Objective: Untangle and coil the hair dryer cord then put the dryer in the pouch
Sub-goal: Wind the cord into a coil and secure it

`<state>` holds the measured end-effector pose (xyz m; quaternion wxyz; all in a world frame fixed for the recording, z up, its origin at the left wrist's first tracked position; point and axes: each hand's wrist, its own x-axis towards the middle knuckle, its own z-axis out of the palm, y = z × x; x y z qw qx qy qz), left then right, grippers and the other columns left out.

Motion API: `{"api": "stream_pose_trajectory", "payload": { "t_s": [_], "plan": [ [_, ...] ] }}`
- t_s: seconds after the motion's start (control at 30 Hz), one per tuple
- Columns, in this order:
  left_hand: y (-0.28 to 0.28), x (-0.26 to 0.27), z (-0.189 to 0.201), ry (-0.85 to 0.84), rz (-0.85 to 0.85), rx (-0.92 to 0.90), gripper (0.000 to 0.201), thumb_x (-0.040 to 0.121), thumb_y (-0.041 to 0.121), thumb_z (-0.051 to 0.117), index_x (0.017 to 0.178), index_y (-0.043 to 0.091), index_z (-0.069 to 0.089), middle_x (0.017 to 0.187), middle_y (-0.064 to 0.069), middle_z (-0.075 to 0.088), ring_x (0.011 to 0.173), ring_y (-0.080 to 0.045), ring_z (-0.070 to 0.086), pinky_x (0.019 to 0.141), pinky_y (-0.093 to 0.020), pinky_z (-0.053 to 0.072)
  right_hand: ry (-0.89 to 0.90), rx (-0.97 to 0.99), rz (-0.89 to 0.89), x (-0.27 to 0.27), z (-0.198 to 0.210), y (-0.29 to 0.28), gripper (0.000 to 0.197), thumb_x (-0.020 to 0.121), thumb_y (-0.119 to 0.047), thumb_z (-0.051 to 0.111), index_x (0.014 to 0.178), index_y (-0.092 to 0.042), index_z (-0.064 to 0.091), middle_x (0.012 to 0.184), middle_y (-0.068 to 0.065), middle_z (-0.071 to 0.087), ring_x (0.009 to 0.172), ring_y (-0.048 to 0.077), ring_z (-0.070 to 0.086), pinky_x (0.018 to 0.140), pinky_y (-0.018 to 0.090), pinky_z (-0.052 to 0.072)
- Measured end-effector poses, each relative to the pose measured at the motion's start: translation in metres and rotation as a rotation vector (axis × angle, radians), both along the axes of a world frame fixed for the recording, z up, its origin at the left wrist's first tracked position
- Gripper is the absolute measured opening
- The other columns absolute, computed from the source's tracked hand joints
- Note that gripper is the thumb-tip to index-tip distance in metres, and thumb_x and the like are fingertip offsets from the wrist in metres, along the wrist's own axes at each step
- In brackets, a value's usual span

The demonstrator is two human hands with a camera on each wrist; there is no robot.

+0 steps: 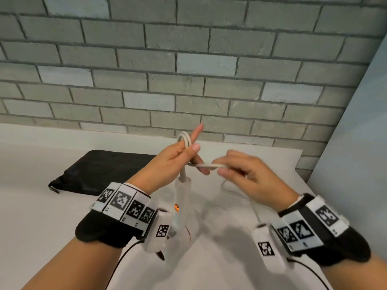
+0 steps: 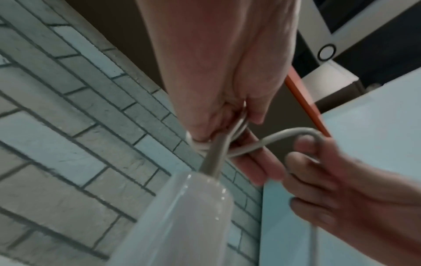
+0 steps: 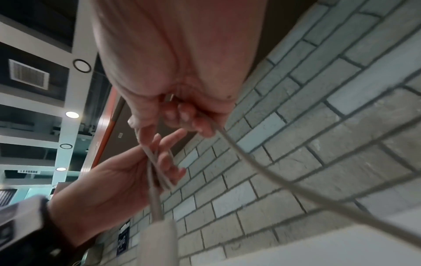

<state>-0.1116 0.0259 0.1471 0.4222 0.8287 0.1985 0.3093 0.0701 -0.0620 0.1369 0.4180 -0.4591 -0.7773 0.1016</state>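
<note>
Left hand is gripping cord loops, dryer hanging handle-up beneath; right hand is pinching the horizontal free run just beside; pouch is lying flat, far-left of both hands

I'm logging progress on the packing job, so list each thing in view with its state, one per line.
Hair dryer cord: partly coiled, loops on the left fingers, the rest trailing loose.
Hair dryer: out of the pouch, hanging by its cord.
Pouch: lying flat on the counter.
Left hand: holds the coils.
Right hand: pinches the cord.
</note>
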Motion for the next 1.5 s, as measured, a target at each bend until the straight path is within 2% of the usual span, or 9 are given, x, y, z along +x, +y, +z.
{"api": "stream_pose_trajectory", "payload": {
  "t_s": [0.07,0.17,0.33,0.57,0.77,0.9,1.03,1.33,1.5],
  "plan": [
    [-0.004,0.002,0.0,0.013,-0.06,-0.055,0.047,0.093,0.037,0.029,0.114,0.011,0.062,0.103,0.007,0.07,0.097,0.006,0.059,0.086,-0.01,0.041,0.055,0.115,-0.096,0.004,0.016,0.006,0.011,0.082,-0.029,0.061,0.082,-0.019,0.067,0.064,-0.009,0.05,0.059,0.0,0.043,0.058,0.011,0.032],
    [-0.009,0.004,-0.001,0.009,-0.171,-0.141,0.039,0.094,0.036,0.034,0.103,0.014,0.065,0.08,0.0,0.072,0.072,-0.013,0.064,0.074,-0.015,0.047,0.064,0.216,-0.201,0.007,0.035,0.014,0.022,0.073,-0.027,0.069,0.069,-0.007,0.065,0.057,0.011,0.044,0.053,0.004,0.035,0.052,0.015,0.028],
    [-0.009,0.009,-0.006,-0.091,-0.333,-0.249,0.025,0.09,0.017,0.04,0.094,0.009,0.063,0.092,-0.005,0.074,0.082,-0.017,0.069,0.082,-0.021,0.049,0.068,0.216,-0.195,-0.001,0.038,0.032,0.012,0.084,-0.025,0.059,0.086,-0.016,0.067,0.076,0.001,0.061,0.07,0.015,0.055,0.064,0.026,0.043],
    [-0.013,0.011,-0.013,-0.187,-0.385,-0.364,0.026,0.094,0.022,0.036,0.104,0.012,0.058,0.051,0.004,0.059,0.049,-0.011,0.053,0.074,-0.023,0.048,0.086,-0.027,-0.178,-0.003,0.001,0.059,0.026,0.087,-0.035,0.051,0.095,-0.017,0.068,0.088,-0.004,0.069,0.086,0.014,0.064,0.079,0.036,0.051],
    [-0.005,0.015,-0.017,-0.386,-0.289,-0.475,0.026,0.089,0.017,0.038,0.099,0.007,0.06,0.094,-0.004,0.074,0.082,-0.015,0.07,0.077,-0.023,0.054,-0.039,-0.225,-0.157,-0.011,-0.051,0.056,0.03,0.094,-0.025,0.042,0.118,-0.016,0.058,0.11,0.01,0.067,0.103,0.026,0.061,0.09,0.039,0.048],
    [0.008,0.013,-0.02,-0.48,-0.178,-0.423,0.026,0.087,0.02,0.043,0.088,0.021,0.069,0.13,0.007,0.057,0.126,-0.016,0.05,0.106,-0.029,0.04,-0.279,-0.285,-0.123,-0.01,-0.073,0.037,0.034,0.094,-0.041,0.034,0.1,-0.015,0.055,0.09,0.011,0.069,0.079,0.027,0.062,0.073,0.045,0.049],
    [0.016,0.01,-0.022,-0.426,-0.035,-0.277,0.019,0.088,0.026,0.048,0.096,0.022,0.065,0.14,0.008,0.045,0.13,-0.007,0.043,0.111,-0.03,0.029,-0.172,-0.207,-0.106,-0.006,-0.068,0.01,0.033,0.09,-0.039,0.039,0.093,-0.012,0.058,0.073,0.005,0.064,0.066,0.015,0.057,0.066,0.031,0.046],
    [0.002,0.012,-0.007,-0.044,-0.013,-0.006,0.024,0.097,0.023,0.035,0.095,0.011,0.056,0.069,0.003,0.07,0.071,-0.004,0.064,0.073,-0.009,0.042,-0.029,0.322,-0.242,-0.003,0.03,-0.019,0.018,0.083,-0.025,0.061,0.073,-0.009,0.062,0.058,-0.002,0.048,0.055,0.005,0.039,0.053,0.012,0.03],
    [-0.015,0.012,-0.001,0.03,-0.255,-0.113,0.044,0.093,0.042,0.029,0.089,0.011,0.06,0.055,0.002,0.058,0.059,-0.017,0.052,0.071,-0.029,0.046,-0.013,0.414,-0.269,0.001,0.053,0.002,0.021,0.078,-0.027,0.067,0.073,-0.006,0.067,0.06,0.001,0.051,0.056,0.005,0.041,0.054,0.015,0.032]
  ]
}}
